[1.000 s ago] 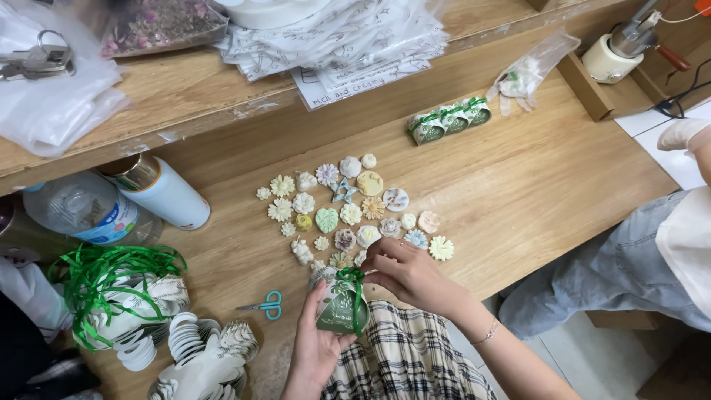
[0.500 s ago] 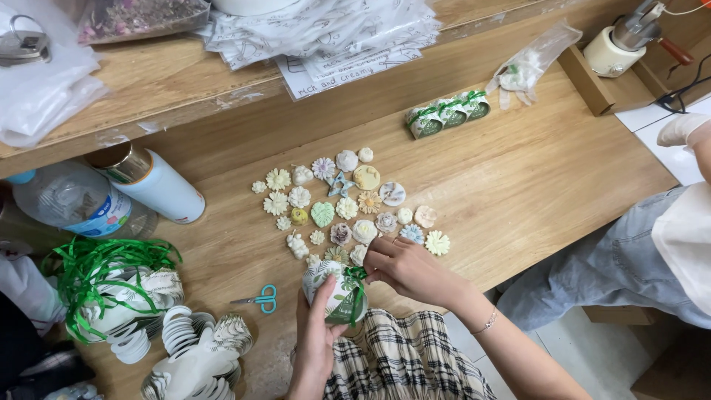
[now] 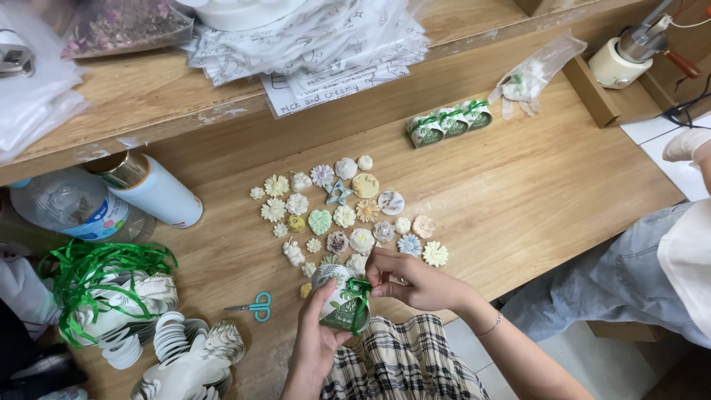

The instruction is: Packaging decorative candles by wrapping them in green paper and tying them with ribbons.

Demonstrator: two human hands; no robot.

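One white-green box w/ green ribbon

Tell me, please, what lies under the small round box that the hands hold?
Under the small round box, held by the left hand and right hand, the wooden table edge and checked cloth show. Anything directly beneath is covered.

Over the wooden desk the left hand cups a small leaf-print box while the right hand pinches its green ribbon, right below a spread of little pastel flower shapes, with tiny teal scissors lying off to the left.
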